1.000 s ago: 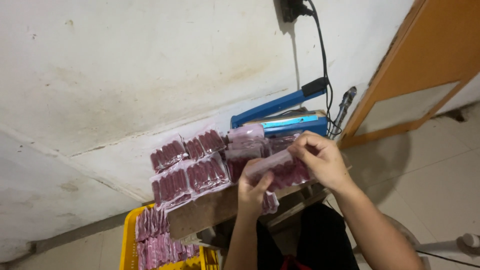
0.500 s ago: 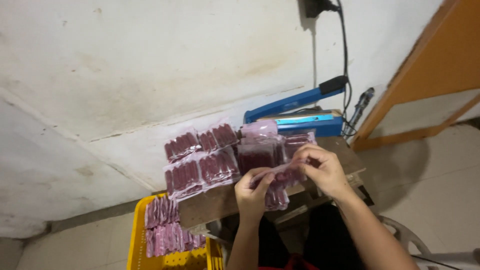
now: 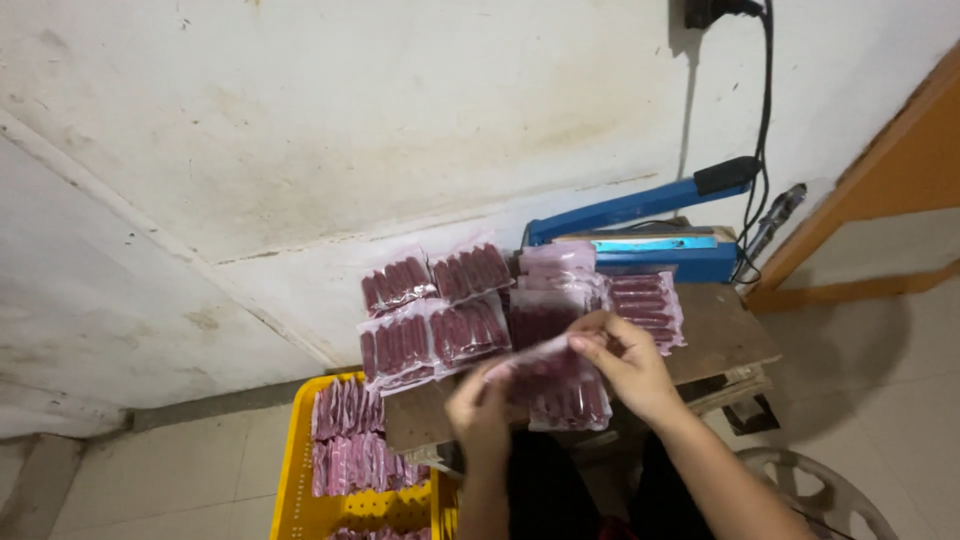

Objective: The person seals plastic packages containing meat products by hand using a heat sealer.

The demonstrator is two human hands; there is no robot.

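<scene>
Sausage packet (image 3: 556,385), clear plastic, dark red sticks inside, held over front edge of small wooden table (image 3: 735,340). Yellow crate (image 3: 300,490) on floor off table's left edge, holds more packets. Left hand (image 3: 480,405) pinches packet's left end. Sealed packets (image 3: 435,315) lie spread across table's left half. Right hand (image 3: 625,365) grips packet's top right edge. Blue heat sealer (image 3: 640,235) stands at table's back right corner, arm raised.

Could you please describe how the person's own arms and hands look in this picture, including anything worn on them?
Both forearms are bare, with no sleeves showing. The left hand and right hand wear no gloves, and no rings, watch or bracelet can be made out. Fingers are slightly motion-blurred.
</scene>
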